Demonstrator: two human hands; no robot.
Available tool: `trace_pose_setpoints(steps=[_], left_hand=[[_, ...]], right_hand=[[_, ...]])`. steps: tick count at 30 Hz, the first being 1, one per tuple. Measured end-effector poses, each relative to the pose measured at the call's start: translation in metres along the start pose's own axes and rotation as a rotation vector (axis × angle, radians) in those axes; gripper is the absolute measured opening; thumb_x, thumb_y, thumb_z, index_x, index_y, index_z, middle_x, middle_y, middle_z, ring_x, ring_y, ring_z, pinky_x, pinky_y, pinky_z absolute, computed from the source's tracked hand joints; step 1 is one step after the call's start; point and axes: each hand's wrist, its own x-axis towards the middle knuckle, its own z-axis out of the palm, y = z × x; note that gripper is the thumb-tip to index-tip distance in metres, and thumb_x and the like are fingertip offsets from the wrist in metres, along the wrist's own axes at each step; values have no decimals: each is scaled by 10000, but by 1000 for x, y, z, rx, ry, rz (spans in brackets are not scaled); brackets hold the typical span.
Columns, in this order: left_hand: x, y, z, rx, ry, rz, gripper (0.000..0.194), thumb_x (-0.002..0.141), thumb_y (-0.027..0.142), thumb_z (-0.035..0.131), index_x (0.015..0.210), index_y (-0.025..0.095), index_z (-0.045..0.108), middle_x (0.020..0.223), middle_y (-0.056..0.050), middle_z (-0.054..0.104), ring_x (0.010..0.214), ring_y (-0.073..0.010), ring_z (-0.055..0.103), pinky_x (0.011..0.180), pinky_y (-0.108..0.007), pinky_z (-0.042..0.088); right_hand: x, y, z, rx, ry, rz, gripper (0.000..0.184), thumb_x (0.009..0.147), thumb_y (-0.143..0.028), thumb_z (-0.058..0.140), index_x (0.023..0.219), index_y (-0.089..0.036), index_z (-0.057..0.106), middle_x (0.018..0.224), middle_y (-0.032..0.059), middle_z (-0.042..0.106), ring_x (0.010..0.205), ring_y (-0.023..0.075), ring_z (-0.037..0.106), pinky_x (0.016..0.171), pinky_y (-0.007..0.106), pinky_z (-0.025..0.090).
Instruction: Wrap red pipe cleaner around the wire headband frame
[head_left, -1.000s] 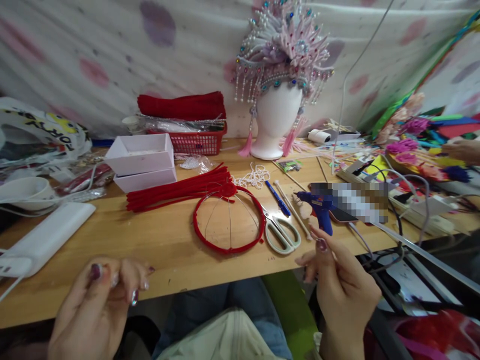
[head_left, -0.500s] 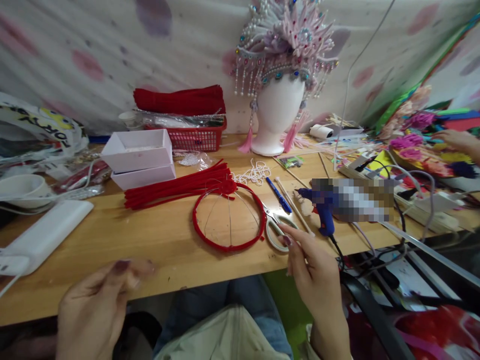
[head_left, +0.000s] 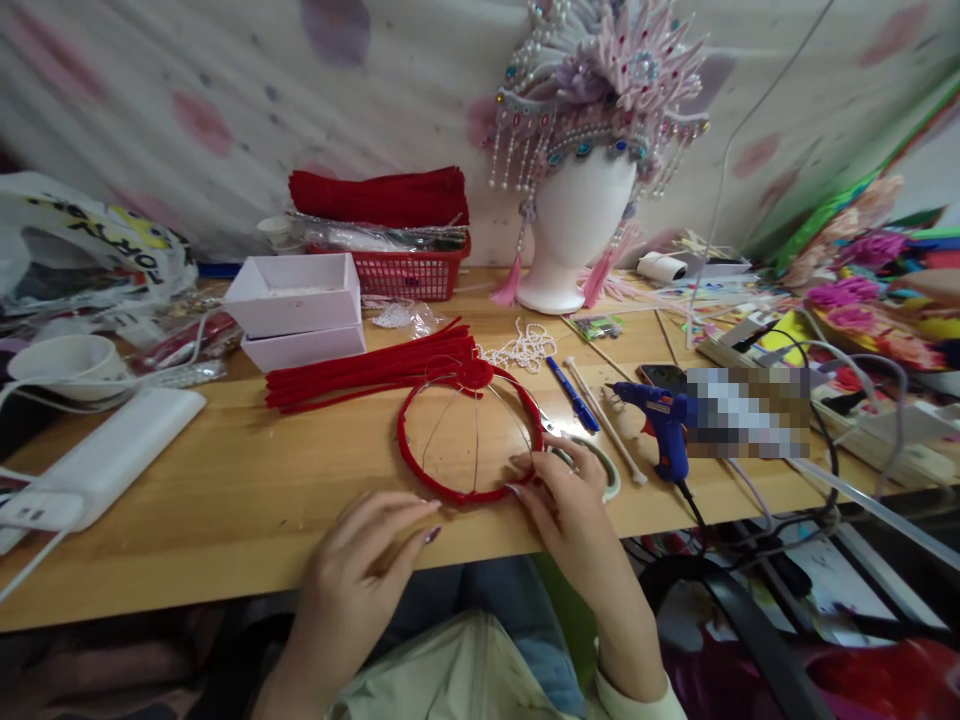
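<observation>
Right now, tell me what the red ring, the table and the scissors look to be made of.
Red ring: thin wire wrapped in fuzzy red pile, bare wire spokes showing. Table: wood or wood veneer, light grain, slight sheen. Scissors: pale matte plastic handles, apparently; blades mostly hidden under the right hand.

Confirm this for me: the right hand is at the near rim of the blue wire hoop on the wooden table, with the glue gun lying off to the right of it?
Not quite. The head view shows the wire hoop is red, not blue. The rest holds: the right hand is at its near rim on the wooden table, and the glue gun lies off to the right.
</observation>
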Motion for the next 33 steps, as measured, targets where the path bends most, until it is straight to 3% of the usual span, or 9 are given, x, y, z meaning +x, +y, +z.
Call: trace_pose_setpoints(steps=[4,8,12,15,18,21,25,28,33], left_hand=[[0,-6,10,11,35,133,208,890,72,737,944,259,812,854,-15,816,780,-167,750,763,-245,592],[-13,-12,0,31,167,139,269,920,56,643,1032,250,791,918,-27,826,862,-196,749,842,-301,578],[-19,-8,-10,125,173,214,284,936,189,583,1140,273,761,996,-49,831,938,-262,741,914,-398,558],[-13,0,-12,270,183,329,256,883,359,743,1135,316,741,973,-30,826,913,-268,711,974,-414,504],[-4,5,-14,480,242,436,358,769,507,898,1045,348,733,949,-14,776,869,-251,629,942,-378,442],[6,7,-18,603,290,473,380,738,527,932,991,355,707,974,-15,681,858,-243,535,890,-353,403],[26,18,-20,441,210,461,268,842,435,871,1005,331,687,1068,-19,697,999,-247,547,1029,-359,359],[38,24,-19,272,135,427,182,890,342,826,1043,360,730,972,21,794,1034,-250,596,1087,-363,315],[44,22,-20,176,85,370,276,876,280,811,1115,403,752,904,41,832,1034,-281,649,1067,-419,331]], right_hand=[[8,-6,-6,69,26,-33,145,1026,-203,553,936,-279,638,864,0,781,963,247,748,1200,645,364],[15,-17,-7,172,132,-56,173,1061,-201,469,960,-276,589,754,-26,778,803,204,751,1137,559,488],[23,-33,-6,286,238,6,132,1090,-245,461,1029,-248,578,693,-27,760,583,158,707,795,385,628],[33,-48,-10,381,290,90,164,1118,-292,454,1001,-245,560,518,-98,625,403,111,579,527,250,529],[44,-59,-15,457,307,174,236,1115,-350,480,913,-250,549,446,-126,508,380,100,527,502,227,522],[51,-63,-18,492,293,245,267,1092,-399,535,879,-241,562,459,-116,503,364,90,489,430,206,475],[54,-63,-20,585,274,356,279,1049,-491,601,945,-233,607,458,-112,491,335,86,444,325,178,351],[54,-68,-26,701,231,396,254,1025,-483,647,1116,-247,621,489,-115,508,323,79,400,291,155,296],[52,-76,-40,812,87,365,333,1010,-466,681,1270,-265,624,586,-97,505,405,79,432,324,138,353]])
